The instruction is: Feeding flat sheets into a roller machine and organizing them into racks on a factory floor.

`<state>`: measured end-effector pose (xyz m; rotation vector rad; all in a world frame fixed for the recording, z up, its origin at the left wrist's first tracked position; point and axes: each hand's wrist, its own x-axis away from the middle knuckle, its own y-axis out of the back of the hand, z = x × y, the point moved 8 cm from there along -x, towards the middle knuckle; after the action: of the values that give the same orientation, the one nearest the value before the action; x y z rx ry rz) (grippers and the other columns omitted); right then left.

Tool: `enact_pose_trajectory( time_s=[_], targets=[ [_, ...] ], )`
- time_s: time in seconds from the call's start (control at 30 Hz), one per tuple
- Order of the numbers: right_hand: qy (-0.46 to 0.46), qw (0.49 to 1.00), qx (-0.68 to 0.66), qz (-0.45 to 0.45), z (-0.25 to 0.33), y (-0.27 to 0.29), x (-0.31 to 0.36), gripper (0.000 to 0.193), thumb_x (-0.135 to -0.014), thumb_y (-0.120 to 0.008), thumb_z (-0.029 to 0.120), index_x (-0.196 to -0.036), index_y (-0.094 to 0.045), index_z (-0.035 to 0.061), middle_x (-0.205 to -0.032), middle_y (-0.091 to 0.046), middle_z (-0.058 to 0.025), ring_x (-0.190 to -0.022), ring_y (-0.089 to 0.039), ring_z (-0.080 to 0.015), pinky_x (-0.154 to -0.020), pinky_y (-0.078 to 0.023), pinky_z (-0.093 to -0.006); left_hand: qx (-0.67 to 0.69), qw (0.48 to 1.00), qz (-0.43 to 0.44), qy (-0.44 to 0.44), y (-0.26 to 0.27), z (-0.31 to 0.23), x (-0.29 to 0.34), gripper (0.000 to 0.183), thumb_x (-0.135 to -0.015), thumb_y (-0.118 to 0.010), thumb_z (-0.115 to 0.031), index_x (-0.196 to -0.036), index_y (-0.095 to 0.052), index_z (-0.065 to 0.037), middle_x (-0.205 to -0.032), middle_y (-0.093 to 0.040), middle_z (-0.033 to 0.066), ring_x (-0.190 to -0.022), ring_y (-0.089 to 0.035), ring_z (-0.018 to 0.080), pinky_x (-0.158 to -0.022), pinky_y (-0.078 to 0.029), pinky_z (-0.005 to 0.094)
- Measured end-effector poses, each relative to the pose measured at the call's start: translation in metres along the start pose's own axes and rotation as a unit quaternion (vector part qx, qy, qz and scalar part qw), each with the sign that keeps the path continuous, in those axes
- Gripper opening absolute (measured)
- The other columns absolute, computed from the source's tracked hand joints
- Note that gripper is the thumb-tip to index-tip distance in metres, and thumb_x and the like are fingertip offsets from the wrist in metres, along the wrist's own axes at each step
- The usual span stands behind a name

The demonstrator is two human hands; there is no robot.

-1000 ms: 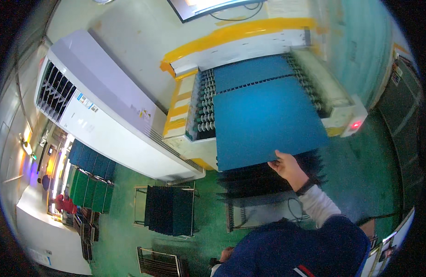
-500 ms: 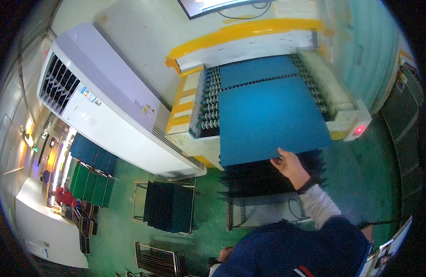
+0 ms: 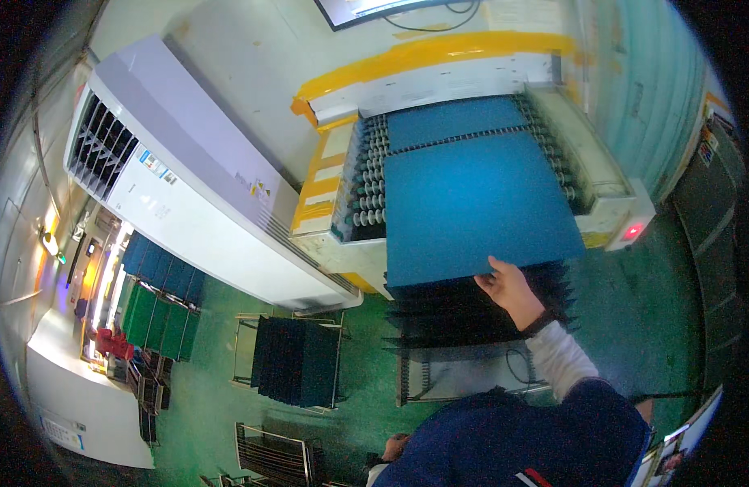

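Panel (image 3: 478, 203) extends forward from the right grip (image 3: 511, 294), which seems clamped on its near edge.

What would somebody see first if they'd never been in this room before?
Probably the big blue panel, right of centre, sticking out from the rollers toward the person, whose right hand is at its near edge. Next might be the long white air conditioner slanting across the left half, then the bright yellow tape above the rollers.

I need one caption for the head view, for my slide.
Bare right hand at the near edge of a flat blue rectangular panel overhanging a yellow-taped roller conveyor.
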<state>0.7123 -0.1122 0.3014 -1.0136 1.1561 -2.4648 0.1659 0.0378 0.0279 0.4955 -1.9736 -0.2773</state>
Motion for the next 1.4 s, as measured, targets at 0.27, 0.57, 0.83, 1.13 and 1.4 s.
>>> enact_pose_trajectory(
  time_s=[0.27,0.57,0.83,1.13,1.4],
  targets=[
    [-0.010,1.000,0.007,0.003,0.001,-0.001,-0.012,0.016,-0.087,-0.060,0.017,-0.096,-0.053,0.0061,-0.093,-0.057,-0.0097,-0.082,-0.055,-0.0254,-0.079,-0.051,-0.0434,0.015,1.000,0.011,-0.010,-0.003,0.011,-0.012,0.048,-0.077,-0.067,-0.038,-0.106,-0.064,-0.001,-0.101,-0.067,0.0128,-0.093,-0.063,0.0243,-0.082,-0.048,0.0333],
    [-0.006,1.000,0.012,0.020,0.005,-0.009,-0.013,0.026,-0.083,-0.064,0.017,-0.103,-0.051,0.0069,-0.103,-0.055,-0.0104,-0.090,-0.054,-0.0259,-0.084,-0.049,-0.0419,-0.027,0.999,0.018,-0.021,-0.004,0.005,-0.007,0.046,-0.079,-0.065,-0.040,-0.106,-0.064,-0.002,-0.103,-0.066,0.0116,-0.094,-0.063,0.0236,-0.082,-0.048,0.0334],
    [-0.006,1.000,0.012,0.019,0.007,-0.008,-0.029,0.020,-0.085,-0.062,0.016,-0.099,-0.052,0.0058,-0.101,-0.055,-0.0104,-0.089,-0.054,-0.0250,-0.083,-0.048,-0.0407,-0.051,0.998,0.001,-0.023,-0.005,0.013,-0.014,0.047,-0.079,-0.064,-0.043,-0.108,-0.064,-0.005,-0.101,-0.067,0.0116,-0.091,-0.064,0.0230,-0.079,-0.049,0.0332],
    [0.000,1.000,0.006,0.016,0.012,-0.015,-0.038,0.017,-0.086,-0.061,0.015,-0.096,-0.052,0.0035,-0.093,-0.055,-0.0116,-0.083,-0.054,-0.0256,-0.081,-0.050,-0.0421,-0.163,0.982,-0.001,-0.099,-0.008,-0.021,0.010,0.039,-0.085,-0.056,-0.040,-0.104,-0.066,-0.007,-0.107,-0.063,0.0197,-0.098,-0.060,0.0319,-0.080,-0.049,0.0385],
    [0.017,0.999,0.026,0.005,0.019,-0.020,-0.039,0.019,-0.087,-0.061,0.017,-0.097,-0.052,0.0034,-0.091,-0.055,-0.0132,-0.081,-0.057,-0.0276,-0.074,-0.054,-0.0403,0.034,0.999,0.013,-0.040,-0.017,0.018,-0.013,0.043,-0.077,-0.064,-0.044,-0.099,-0.067,-0.007,-0.099,-0.066,0.0160,-0.091,-0.063,0.0282,-0.079,-0.049,0.0367]
  ],
)
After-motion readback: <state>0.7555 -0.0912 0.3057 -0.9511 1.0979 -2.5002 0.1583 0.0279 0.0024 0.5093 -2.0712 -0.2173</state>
